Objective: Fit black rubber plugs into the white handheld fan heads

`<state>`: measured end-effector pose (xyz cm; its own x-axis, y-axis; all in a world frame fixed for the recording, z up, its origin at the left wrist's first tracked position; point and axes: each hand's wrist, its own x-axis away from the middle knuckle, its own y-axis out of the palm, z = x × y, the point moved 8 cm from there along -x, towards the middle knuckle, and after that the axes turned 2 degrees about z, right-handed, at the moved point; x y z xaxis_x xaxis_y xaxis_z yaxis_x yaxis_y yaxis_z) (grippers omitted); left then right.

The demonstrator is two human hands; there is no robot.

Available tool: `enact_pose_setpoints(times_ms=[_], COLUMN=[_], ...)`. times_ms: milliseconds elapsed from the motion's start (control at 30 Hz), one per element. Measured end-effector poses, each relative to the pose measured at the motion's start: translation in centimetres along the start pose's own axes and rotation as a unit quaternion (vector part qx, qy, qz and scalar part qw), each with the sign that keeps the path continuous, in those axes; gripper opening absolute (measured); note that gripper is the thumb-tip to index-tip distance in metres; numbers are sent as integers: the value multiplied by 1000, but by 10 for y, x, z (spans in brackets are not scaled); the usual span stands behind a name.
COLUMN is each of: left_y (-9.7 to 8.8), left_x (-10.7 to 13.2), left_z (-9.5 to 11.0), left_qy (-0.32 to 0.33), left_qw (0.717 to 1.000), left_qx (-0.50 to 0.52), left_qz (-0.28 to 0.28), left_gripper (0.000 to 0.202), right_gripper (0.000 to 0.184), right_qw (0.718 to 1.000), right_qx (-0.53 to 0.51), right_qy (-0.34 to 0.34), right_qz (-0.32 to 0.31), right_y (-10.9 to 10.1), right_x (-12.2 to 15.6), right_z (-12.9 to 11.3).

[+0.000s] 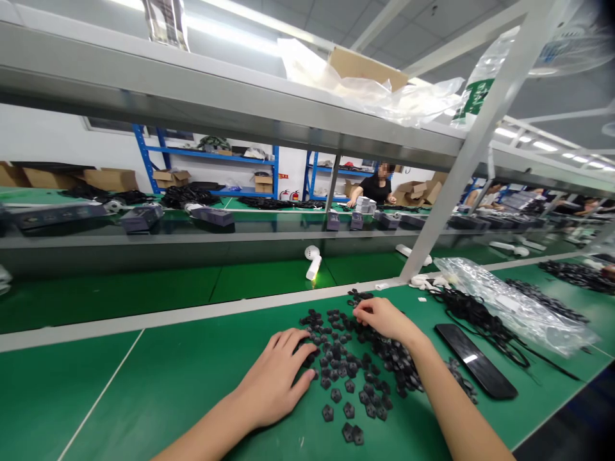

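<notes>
Your left hand lies spread beside the black pieces; your right hand has fingertips together, on what I can't tell. The pieces look only partly spread: loose between your hands, heaped beside your right forearm.

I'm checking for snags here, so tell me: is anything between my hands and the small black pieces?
Nothing visible: your left hand is at the left edge of the black pieces, your right hand at their far end. The phone lies to the right, clear of both hands.
</notes>
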<state>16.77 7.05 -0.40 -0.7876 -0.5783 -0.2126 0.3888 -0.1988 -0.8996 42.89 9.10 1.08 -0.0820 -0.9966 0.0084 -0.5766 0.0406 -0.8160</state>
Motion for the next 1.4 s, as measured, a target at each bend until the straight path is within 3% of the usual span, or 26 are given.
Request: enact_pose_setpoints(times_ms=[467,667,867,1067,1200,1400], left_y=[-1,-1,0,2,1,0], left_x=[0,0,-1,0,0,0], left_z=[2,2,-1,-1,0,0], left_qy=[8,6,2,4,8,12], left_qw=[1000,1000,1000,1000,1000,1000], left_qx=[-4,-2,-6,-7,-6,-4], left_qz=[6,-1,-2,2,10,12], left_gripper=[35,35,35,35,35,35], right_gripper=[32,34,31,8,14,8], right_qw=[999,1000,999,997,995,995], right_qx=[-17,-13,-15,21,30,41], right_qy=[-14,-1,-5,51,67,62], right_qz=[-31,-4,-32,-45,-69,-61], right_y=[-3,-13,-8,-16,-9,-7], right_x=[5,7,9,11,10,9], right_z=[-3,1,-1,26,39,35])
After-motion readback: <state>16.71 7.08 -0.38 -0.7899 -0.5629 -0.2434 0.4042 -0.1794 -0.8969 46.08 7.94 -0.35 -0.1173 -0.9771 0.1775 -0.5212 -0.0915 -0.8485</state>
